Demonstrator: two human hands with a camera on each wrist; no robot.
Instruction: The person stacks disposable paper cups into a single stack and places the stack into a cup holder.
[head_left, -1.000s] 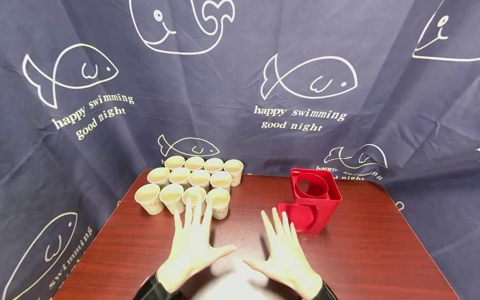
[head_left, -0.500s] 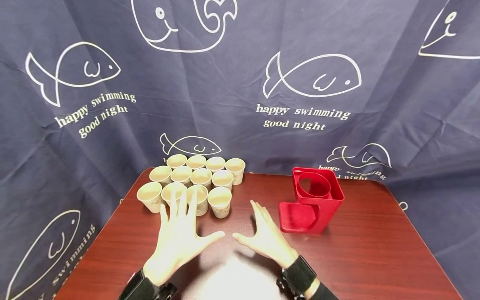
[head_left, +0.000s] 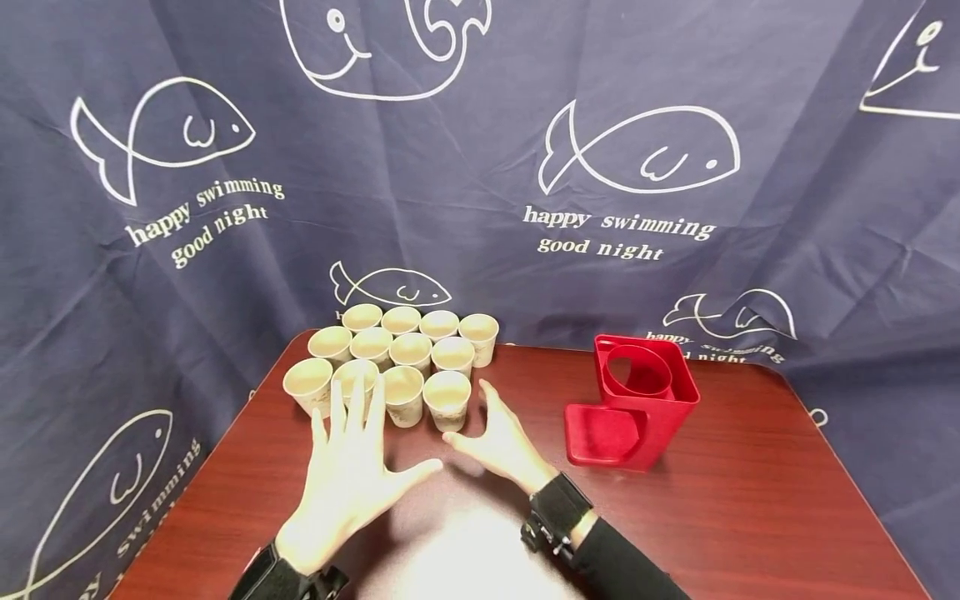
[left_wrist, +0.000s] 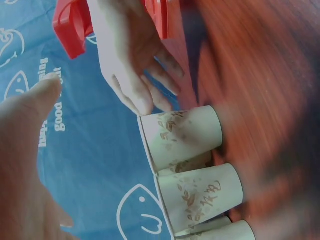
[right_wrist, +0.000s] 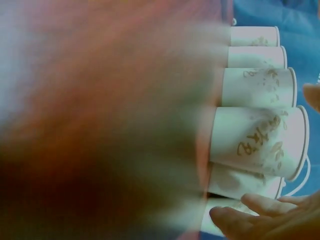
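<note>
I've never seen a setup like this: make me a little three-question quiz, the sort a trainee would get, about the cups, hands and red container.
1. How many paper cups stand on the table?
2. True or false: the cups are all nested in a single stack.
3. Which hand is nearer the red container?

Key:
1. Twelve, in three rows of four.
2. False; they stand side by side in rows.
3. The right hand.
</note>
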